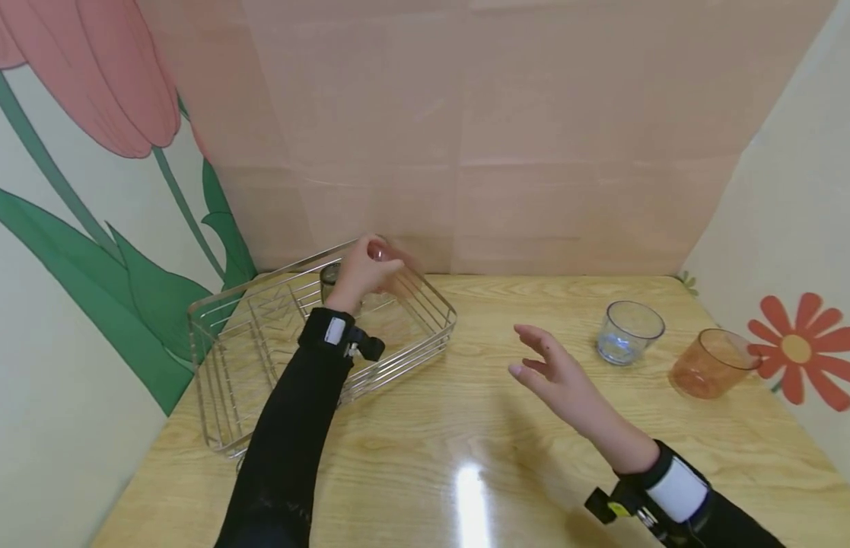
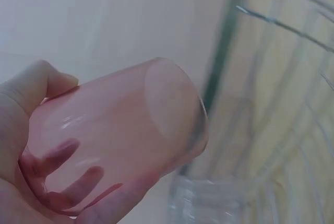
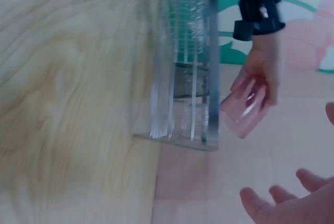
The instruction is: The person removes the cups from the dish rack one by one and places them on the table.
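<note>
My left hand grips a pink see-through glass, thumb on one side and fingers round the other. In the right wrist view the tilted glass shows above the rim of a metal wire basket. Inside the basket a dark grey glass stands beside that hand, and a clear glass appears low in the left wrist view. Over the table to the right of the basket, my right hand holds nothing, its fingers loosely bent and thumb apart.
A clear bluish glass and an orange glass stand on the right of the wooden table. Behind the basket rises a pinkish-brown covered wall. Painted flower walls flank both sides.
</note>
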Available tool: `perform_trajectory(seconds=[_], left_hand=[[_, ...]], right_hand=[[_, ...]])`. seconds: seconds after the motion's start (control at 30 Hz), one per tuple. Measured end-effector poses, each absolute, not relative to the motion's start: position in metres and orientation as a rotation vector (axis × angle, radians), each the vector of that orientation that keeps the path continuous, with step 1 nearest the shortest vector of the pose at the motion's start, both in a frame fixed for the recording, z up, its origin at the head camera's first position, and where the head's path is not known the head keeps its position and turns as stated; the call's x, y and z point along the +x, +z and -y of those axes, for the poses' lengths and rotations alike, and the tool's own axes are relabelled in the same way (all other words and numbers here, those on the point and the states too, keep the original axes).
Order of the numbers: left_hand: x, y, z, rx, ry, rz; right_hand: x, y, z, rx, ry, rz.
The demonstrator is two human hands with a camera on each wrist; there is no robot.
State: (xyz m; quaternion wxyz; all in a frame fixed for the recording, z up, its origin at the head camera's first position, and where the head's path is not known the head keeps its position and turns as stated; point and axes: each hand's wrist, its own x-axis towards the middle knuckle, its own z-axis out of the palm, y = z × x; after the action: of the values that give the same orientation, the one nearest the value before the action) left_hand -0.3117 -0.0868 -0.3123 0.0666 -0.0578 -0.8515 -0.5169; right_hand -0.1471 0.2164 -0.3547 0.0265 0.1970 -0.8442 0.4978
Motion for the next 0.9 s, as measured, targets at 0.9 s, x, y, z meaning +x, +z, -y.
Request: perform_trajectory(seconds=[0.9], left_hand=[[-0.221,-0.246,0.059,-0.741,-1.738,2.074]], right_hand=[[-0.159,-0.278,-0.186,0.565,2.575,1.879]])
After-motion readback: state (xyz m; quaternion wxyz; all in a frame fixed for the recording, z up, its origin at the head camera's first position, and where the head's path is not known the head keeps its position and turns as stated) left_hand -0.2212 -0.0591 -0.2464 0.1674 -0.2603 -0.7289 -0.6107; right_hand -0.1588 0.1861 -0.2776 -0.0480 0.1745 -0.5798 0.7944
